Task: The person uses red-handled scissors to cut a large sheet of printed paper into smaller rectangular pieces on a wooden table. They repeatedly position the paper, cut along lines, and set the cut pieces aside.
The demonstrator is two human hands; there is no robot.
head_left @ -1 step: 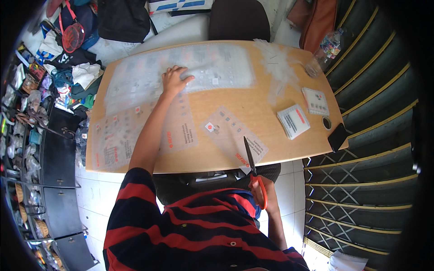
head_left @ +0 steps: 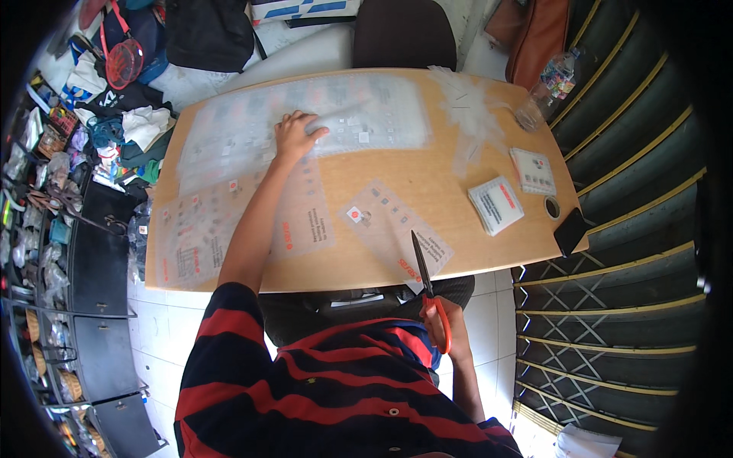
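Note:
My left hand (head_left: 296,139) rests on a wide layer of translucent printed plastic sheets (head_left: 382,107) at the far side of the table, its fingers slightly bent and the thumb spread out. At the near edge, my right hand (head_left: 456,324) grips a pair of scissors (head_left: 424,273) by the red handles. Their dark blades are closed and point away from me, over a cut piece of printed translucent sheet (head_left: 389,221). More printed sheet (head_left: 187,229) lies under my left forearm, at the table's left side.
On the wooden table (head_left: 366,267), to the right, are two stacks of small printed pieces (head_left: 496,206), a tape roll (head_left: 552,207) and a black phone (head_left: 570,232). Clear offcuts (head_left: 469,114) and a plastic bottle (head_left: 546,90) stand farther back. A folding metal gate (head_left: 611,298) borders the right.

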